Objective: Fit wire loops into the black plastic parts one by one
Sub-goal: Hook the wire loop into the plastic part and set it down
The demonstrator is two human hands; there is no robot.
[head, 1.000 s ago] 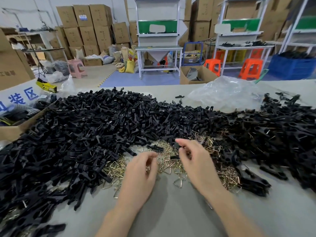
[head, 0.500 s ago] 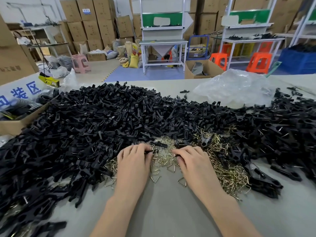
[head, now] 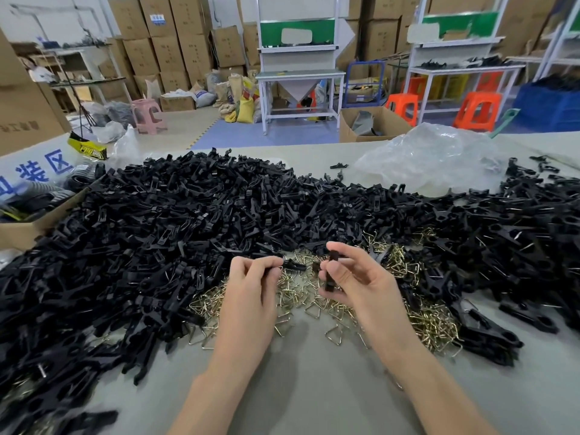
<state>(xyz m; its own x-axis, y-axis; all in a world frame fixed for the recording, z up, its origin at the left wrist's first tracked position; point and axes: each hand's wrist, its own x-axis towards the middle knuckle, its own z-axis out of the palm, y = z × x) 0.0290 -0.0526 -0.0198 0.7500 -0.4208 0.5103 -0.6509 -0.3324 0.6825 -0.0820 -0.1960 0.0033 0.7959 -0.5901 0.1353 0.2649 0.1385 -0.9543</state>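
left hand [head: 251, 288] pinches one black part [head: 294, 265]; right hand [head: 361, 277] pinches a second part [head: 332, 257].

My grey desk [head: 298, 390] carries a broad heap of black plastic parts [head: 188, 221] that runs from the left edge across to the right. Nearest me, brass-coloured wire loops [head: 433, 321] lie in a loose pile touching that heap. A crumpled clear plastic bag [head: 433, 158] sits at the far right, and an open cardboard box [head: 18, 235] at the left.
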